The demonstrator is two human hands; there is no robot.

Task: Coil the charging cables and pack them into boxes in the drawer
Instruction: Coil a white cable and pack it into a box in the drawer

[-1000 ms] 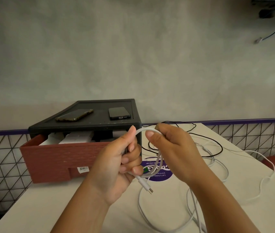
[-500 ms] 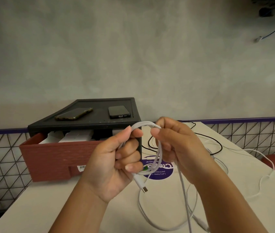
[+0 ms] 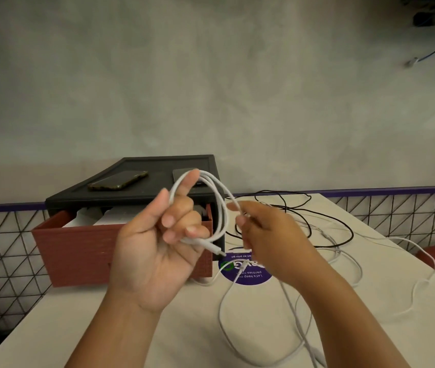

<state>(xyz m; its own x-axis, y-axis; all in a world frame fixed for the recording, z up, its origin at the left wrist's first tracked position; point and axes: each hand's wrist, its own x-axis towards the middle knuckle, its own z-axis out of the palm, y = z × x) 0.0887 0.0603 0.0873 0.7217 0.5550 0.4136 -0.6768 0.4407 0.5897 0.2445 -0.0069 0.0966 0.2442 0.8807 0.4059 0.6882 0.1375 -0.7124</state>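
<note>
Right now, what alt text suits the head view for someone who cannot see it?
A left hand holds loops of white cable above a table while the right hand pinches its loose strand. Behind, an open red drawer holds white boxes; more cables lie on the table.

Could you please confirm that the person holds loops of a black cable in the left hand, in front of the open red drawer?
Not quite. The cable looped in the left hand is white, not black, as the head view shows; the right hand pinches its free run. The rest holds: the red drawer stands open behind the hands.
</note>
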